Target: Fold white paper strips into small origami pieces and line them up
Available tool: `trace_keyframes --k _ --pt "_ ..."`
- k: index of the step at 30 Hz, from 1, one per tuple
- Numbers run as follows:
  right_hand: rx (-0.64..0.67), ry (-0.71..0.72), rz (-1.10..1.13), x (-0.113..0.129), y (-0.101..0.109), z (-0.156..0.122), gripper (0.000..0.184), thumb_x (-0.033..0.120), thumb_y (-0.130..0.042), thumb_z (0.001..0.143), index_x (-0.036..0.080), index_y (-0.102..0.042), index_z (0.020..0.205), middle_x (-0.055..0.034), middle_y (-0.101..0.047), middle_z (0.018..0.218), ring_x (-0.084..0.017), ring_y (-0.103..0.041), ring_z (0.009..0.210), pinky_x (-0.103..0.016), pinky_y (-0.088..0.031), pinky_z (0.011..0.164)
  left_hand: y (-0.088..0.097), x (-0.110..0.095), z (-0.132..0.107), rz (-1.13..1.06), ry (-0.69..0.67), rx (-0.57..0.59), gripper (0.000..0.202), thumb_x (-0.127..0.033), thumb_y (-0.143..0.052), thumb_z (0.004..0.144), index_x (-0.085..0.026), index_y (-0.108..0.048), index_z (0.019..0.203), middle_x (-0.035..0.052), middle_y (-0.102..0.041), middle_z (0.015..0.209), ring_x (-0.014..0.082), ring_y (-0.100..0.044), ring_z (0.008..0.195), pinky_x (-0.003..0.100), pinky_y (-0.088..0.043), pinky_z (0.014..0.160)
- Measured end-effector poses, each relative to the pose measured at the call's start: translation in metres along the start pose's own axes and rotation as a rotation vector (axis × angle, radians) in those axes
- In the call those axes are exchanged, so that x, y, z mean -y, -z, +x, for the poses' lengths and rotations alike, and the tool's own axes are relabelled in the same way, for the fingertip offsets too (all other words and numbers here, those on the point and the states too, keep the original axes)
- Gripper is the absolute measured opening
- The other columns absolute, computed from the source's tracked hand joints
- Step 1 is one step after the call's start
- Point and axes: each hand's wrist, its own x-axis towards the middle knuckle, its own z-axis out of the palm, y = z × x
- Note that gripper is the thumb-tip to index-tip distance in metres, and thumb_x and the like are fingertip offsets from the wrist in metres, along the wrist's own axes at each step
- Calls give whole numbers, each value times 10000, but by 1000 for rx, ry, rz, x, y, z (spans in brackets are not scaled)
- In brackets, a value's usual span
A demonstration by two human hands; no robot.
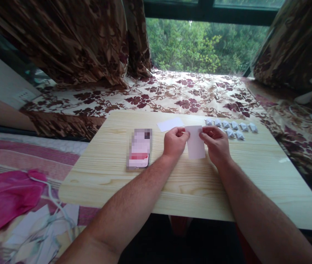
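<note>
Between my two hands a small white sheet of paper [195, 145] is held up over the wooden table. My left hand [175, 141] pinches its upper left edge between thumb and fingers. On the other side my right hand [216, 141] grips the upper right edge the same way. Behind my left hand another white sheet [169, 124] lies flat on the table. Several small folded white paper pieces [235, 125] sit in two rows just past my right hand.
A phone [139, 148], partly blurred out, lies left of my hands on the light wood table [101, 183]. To the left, a pink cloth [10, 200], a white cable [51, 192] and loose papers [32, 223] rest on striped bedding. A flowered window seat [161, 90] borders the table's far side.
</note>
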Motion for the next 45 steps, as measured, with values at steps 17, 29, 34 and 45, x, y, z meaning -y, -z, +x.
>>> trace_keyframes --k 17,29,34,45 --pt "158 -20 48 6 -1 -5 184 314 -793 705 263 -757 879 -30 -761 942 -215 -696 852 -356 -556 755 0 -2 0 -10 7 -34 201 -313 -722 730 -157 -721 858 25 -677 725 118 -560 615 240 -438 574" --pt "209 -5 58 7 -1 -6 180 297 -794 706 262 -765 880 -31 -763 972 -216 -698 912 -359 -554 818 1 -3 0 3 10 -60 193 -320 -737 724 -169 -709 842 10 -652 692 118 -562 617 234 -445 578" --pt "210 -7 21 9 -1 -7 146 362 -742 794 251 -761 886 -38 -759 1015 -199 -693 905 -322 -555 761 1 -2 1 -16 -10 -39 182 -324 -734 730 -162 -711 809 30 -694 741 123 -594 650 241 -475 622" --pt "222 -20 85 2 -2 -5 189 388 -789 776 232 -717 854 2 -698 813 -130 -628 693 -259 -550 584 0 -11 -5 1 -66 -26 194 -323 -766 716 -159 -708 802 20 -704 717 142 -637 654 251 -493 622"
